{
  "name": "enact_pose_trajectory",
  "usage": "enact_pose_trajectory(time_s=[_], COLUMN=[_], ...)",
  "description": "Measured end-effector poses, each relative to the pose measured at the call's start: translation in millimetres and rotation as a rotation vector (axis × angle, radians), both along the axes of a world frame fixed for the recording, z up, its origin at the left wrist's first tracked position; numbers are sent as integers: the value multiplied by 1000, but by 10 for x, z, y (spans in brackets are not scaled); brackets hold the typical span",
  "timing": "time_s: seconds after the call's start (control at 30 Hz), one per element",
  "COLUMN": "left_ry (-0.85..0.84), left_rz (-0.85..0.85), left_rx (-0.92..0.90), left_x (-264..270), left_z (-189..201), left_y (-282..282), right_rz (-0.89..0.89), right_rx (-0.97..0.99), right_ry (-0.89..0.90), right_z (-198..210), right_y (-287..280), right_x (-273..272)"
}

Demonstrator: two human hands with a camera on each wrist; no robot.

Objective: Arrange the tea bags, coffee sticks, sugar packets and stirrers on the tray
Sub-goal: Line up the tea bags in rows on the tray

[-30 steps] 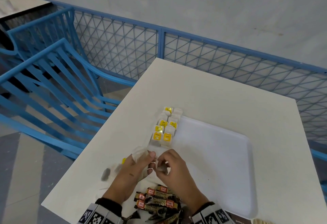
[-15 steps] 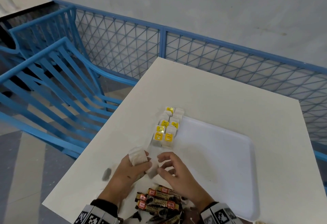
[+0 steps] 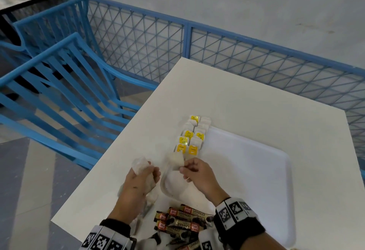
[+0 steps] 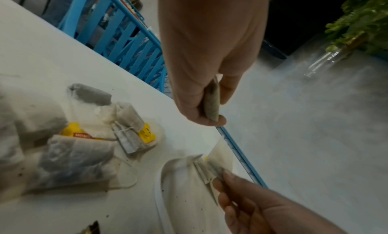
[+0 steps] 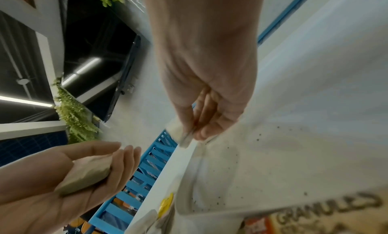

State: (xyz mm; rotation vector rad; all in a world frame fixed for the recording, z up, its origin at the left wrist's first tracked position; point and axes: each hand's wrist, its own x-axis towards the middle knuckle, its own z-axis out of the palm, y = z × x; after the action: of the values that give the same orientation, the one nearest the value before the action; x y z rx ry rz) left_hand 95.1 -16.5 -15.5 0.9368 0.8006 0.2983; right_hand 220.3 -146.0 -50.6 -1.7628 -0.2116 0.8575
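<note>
Since the earlier frame, the hands have been drawn apart over the counter (image 3: 256,111). Beside the tray's (image 3: 256,170) near-left corner, one tea bag (image 3: 140,165) is gripped by the left hand (image 3: 136,186); another (image 3: 176,159) is pinched by the right hand (image 3: 199,178).

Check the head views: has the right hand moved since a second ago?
Yes. The right hand carried its tea bag away from the left hand, toward the tea-bag row.

tea bags (image 3: 192,135) in rows along tray (image 3: 256,170) left edge, coffee sticks (image 3: 181,220) nearest, on table (image 3: 246,101)
</note>
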Motion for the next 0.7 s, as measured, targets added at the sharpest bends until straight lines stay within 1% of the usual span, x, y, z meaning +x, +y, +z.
enact_pose_trajectory(time_s=[0.07,0.13,0.2,0.3,0.43,0.57,0.63,0.7], left_ry=[-2,1,8,27,24,-25,-39,-54], left_rz=[22,21,16,-6,-91,-134,-146,-163], left_rx=[-73,-123,-133,-102,-74,-92,-100,-76], left_x=[-13,-18,-27,-29,-13,7,18,31], left_z=[-30,-26,-29,-47,0,38,44,49], left_y=[53,91,111,105,66,28,16,-1], right_rz=[-114,-175,-187,-184,-181,-103,-23,76], right_rx=[-14,-28,-69,-126,-180,-264,-228,-138], right_ry=[44,90,108,95,25,-125,-156,-107], right_z=[-66,-121,-164,-198,-178,-97,5,159], right_y=[57,111,164,221,247,226,195,149], right_x=[38,62,65,47,31,15,-17,-80])
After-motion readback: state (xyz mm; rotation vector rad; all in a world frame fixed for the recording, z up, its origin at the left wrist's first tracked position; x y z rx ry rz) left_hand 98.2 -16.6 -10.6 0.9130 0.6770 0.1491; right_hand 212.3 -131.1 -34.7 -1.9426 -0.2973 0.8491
